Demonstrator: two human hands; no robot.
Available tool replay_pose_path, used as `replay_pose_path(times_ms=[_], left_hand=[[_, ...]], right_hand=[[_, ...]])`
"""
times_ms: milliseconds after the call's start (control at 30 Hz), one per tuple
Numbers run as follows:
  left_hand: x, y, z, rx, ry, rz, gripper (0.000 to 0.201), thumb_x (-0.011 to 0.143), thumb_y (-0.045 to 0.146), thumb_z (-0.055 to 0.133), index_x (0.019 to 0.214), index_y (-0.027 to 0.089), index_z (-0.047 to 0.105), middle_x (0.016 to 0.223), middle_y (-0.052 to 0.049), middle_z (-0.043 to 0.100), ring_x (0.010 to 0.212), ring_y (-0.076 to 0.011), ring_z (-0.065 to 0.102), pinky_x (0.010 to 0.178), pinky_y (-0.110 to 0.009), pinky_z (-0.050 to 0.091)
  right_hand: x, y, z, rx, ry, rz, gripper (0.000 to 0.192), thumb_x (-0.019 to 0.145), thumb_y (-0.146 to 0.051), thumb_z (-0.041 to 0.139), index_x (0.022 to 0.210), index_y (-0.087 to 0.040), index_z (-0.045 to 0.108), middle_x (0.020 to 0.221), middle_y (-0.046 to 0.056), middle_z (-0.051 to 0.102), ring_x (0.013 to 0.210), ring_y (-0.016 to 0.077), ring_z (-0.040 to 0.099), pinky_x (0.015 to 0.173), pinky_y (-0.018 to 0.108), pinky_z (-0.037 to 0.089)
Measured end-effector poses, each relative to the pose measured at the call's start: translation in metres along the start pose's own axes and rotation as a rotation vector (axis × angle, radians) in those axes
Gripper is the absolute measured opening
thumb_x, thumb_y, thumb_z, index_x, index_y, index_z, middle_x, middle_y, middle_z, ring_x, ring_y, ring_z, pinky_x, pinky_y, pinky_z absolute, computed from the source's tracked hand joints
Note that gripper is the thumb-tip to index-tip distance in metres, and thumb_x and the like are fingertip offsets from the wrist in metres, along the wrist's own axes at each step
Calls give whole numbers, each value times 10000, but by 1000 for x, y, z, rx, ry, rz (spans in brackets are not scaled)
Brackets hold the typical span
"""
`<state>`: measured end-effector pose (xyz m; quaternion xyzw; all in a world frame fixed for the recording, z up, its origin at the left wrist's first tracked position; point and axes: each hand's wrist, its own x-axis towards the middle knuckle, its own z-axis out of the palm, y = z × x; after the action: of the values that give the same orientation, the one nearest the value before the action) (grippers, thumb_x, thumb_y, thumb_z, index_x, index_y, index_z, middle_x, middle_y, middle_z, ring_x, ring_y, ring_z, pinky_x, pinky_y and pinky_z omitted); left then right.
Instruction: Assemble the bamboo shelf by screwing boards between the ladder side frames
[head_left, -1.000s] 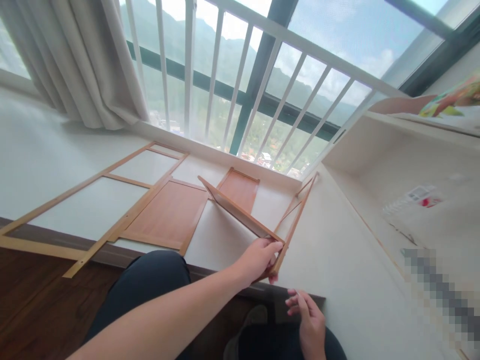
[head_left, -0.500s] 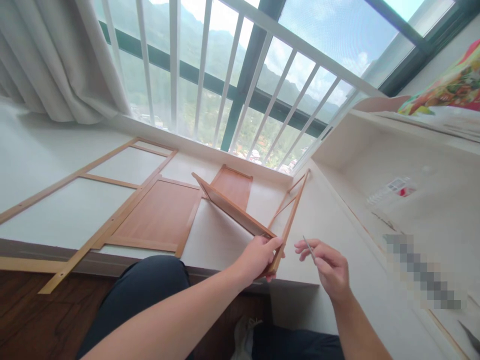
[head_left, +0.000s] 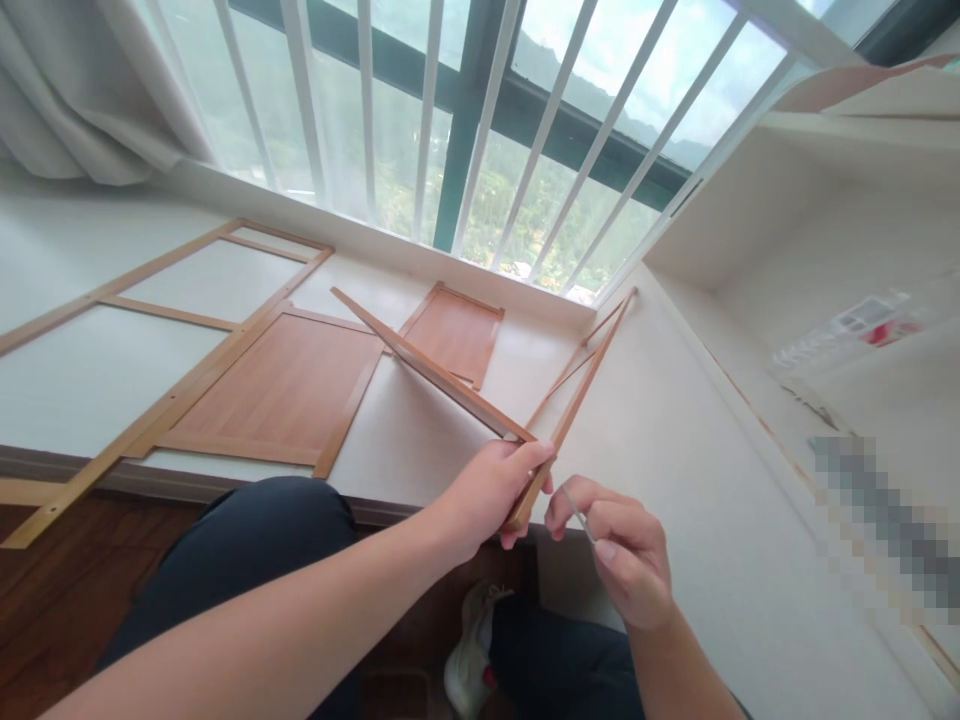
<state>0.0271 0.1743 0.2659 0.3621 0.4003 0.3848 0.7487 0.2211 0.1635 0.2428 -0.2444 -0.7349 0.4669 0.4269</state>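
Left hand [head_left: 487, 490] grips the tilted wooden panel [head_left: 427, 370]; right hand [head_left: 619, 545] pinches a thin metal pin [head_left: 576, 503].

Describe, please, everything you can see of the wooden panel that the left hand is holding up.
The wooden panel is a flat, reddish-brown board with a paler wood frame, seen nearly edge-on. It stands tilted on its edge, its far end toward the window and its near corner gripped by the left hand. That corner meets a thin wooden frame lying on the white ledge. The right hand pinches a thin metal pin close beside this corner.
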Motion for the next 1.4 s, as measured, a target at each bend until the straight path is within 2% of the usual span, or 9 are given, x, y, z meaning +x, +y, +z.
replay_pose_path(times_ms=[133, 233, 333, 433, 633, 933, 1133, 1333, 1400], left_hand=[[-1, 0, -2, 21, 46, 10, 434, 909, 562, 515, 713, 181, 585, 396, 50, 461, 295, -98, 380, 263, -177, 288], [-3, 1, -2, 36, 12, 4, 477, 914, 576, 515, 715, 159, 636, 456, 24, 540, 290, -79, 368, 256, -172, 283], [-6, 4, -2, 52, -51, 14, 486, 912, 541, 542, 675, 134, 659, 507, -1, 592, 286, -52, 345, 264, -163, 282], [-7, 6, -3, 62, -50, -9, 422, 894, 471, 582, 640, 138, 635, 489, 7, 571, 291, -53, 349, 272, -160, 285], [-5, 8, -8, 48, -124, -33, 356, 851, 414, 630, 649, 121, 642, 654, -60, 683, 381, -60, 452, 329, -165, 354], [-6, 9, -12, 59, -168, -42, 256, 820, 284, 582, 645, 122, 675, 624, -51, 663, 418, -61, 458, 401, -180, 306], [-7, 7, -11, 59, -175, -15, 210, 785, 257, 583, 679, 124, 706, 655, -44, 676, 443, -66, 469, 418, -186, 322], [-9, 10, -9, 30, -154, -43, 269, 807, 250, 588, 567, 136, 632, 464, 10, 543, 369, -65, 440, 371, -180, 291], [-9, 10, -9, 9, -160, -56, 272, 811, 248, 603, 562, 141, 618, 469, 8, 562, 356, -68, 442, 351, -181, 298]], right_hand=[[-2, 1, -1, 18, 40, 24, 273, 937, -305, 527, 694, -198, 463, 872, 90, 675, 825, 232, 608, 752, 397, 459], [1, 5, 0, 31, 58, 24, 275, 934, -305, 535, 693, -197, 458, 847, 86, 653, 817, 228, 605, 744, 389, 458], [7, 10, 1, 45, 6, 12, 300, 941, -316, 522, 684, -200, 418, 790, 66, 609, 761, 203, 580, 711, 364, 445], [12, 13, 2, 36, -54, 1, 309, 946, -315, 505, 683, -203, 388, 754, 51, 569, 744, 194, 569, 695, 349, 438], [17, 12, 3, 35, -116, -13, 302, 951, -314, 476, 686, -208, 376, 737, 49, 566, 724, 189, 568, 691, 345, 451], [14, 6, 3, 56, -131, 27, 296, 965, -352, 476, 715, -212, 402, 717, 43, 543, 712, 204, 561, 677, 356, 438], [13, 9, 3, 127, -66, 70, 273, 965, -335, 493, 725, -209, 464, 734, 53, 567, 723, 209, 573, 699, 373, 453], [17, 2, 4, 216, -136, 57, 310, 925, -346, 518, 671, -206, 407, 661, 40, 519, 682, 211, 575, 668, 383, 489], [17, -1, 6, 262, -130, 64, 316, 922, -355, 524, 664, -204, 422, 657, 45, 536, 689, 224, 598, 670, 396, 501]])
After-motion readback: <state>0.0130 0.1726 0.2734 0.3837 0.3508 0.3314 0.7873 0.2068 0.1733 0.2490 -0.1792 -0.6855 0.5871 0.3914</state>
